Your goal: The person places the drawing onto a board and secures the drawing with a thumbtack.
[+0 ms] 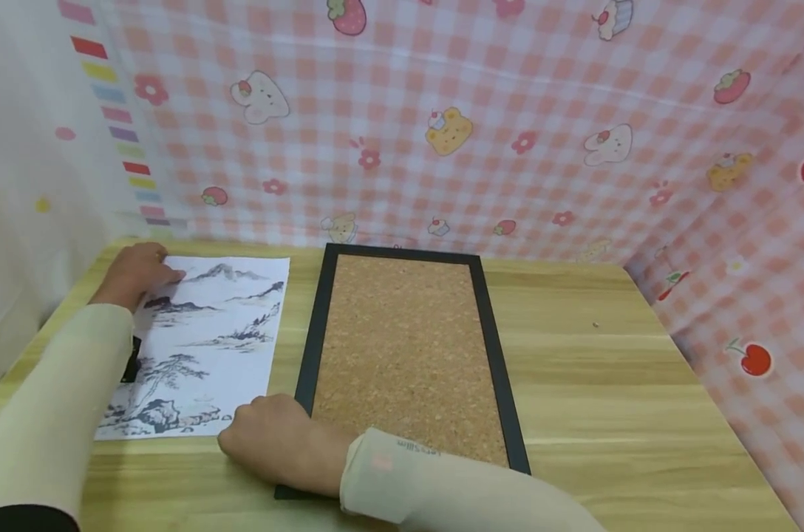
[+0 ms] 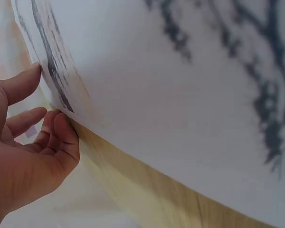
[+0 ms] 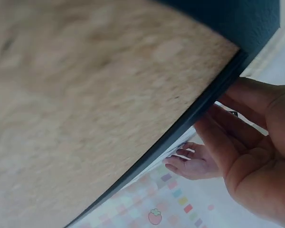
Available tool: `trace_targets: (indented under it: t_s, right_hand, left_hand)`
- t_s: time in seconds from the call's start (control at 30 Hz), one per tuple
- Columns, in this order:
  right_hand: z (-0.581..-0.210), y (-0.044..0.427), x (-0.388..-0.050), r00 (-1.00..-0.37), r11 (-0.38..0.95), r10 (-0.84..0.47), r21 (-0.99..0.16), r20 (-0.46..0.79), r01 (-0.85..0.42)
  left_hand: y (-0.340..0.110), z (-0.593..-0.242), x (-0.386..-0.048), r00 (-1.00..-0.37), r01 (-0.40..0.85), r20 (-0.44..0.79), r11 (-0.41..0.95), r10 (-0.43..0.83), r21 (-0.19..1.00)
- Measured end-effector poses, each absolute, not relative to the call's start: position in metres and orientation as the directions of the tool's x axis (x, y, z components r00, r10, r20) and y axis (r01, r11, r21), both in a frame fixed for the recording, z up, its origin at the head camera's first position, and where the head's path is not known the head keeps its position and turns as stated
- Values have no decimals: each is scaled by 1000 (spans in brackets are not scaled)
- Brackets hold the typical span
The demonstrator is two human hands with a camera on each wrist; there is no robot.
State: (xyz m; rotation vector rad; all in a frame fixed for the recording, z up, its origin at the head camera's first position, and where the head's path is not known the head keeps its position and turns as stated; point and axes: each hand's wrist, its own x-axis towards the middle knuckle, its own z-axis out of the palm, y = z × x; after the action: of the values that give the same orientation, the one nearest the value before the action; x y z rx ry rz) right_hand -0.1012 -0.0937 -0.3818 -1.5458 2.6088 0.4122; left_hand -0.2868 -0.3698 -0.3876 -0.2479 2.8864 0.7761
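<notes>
A white sheet with an ink landscape painting lies on the left of the wooden table. My left hand is at its far left corner; in the left wrist view the thumb and curled fingers grip the paper's edge. My right hand is by the near right corner of the painting, in front of a cork board with a black frame. In the right wrist view, the board's black edge hides the right fingertips, so their hold on the paper cannot be made out.
The wooden table extends to the right of the cork board, with a tiny dark speck on it. Pink checked cloth hangs behind the table and along its right side. A small black object sits against the left sleeve.
</notes>
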Motion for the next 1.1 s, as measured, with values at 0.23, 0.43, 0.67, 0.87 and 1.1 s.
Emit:
trace_targets:
  t_s: [0.23, 0.43, 0.67, 0.87, 1.1]
  right_hand:
    - [-386, -90, -101, -418, 373, -890, 233, -185, -898]
    - [-390, -89, -102, -417, 376, -899, 258, -131, -890]
    - [-389, -87, -103, -410, 368, -905, 276, -112, -888]
    - [-390, -85, -105, -403, 365, -912, 303, -72, -880]
    - [-393, -88, -102, -389, 357, -920, 308, -49, -882]
  left_hand:
    - [-376, -392, -291, -964, -244, -222, 811, -145, 532]
    - [-376, -394, -292, -955, -291, -234, 753, -185, 591]
    - [-375, -393, -293, -948, -317, -229, 700, -220, 640]
    - [-374, -390, -294, -953, -303, -212, 726, -217, 617]
    - [-373, -389, -292, -945, -325, -230, 727, -232, 605]
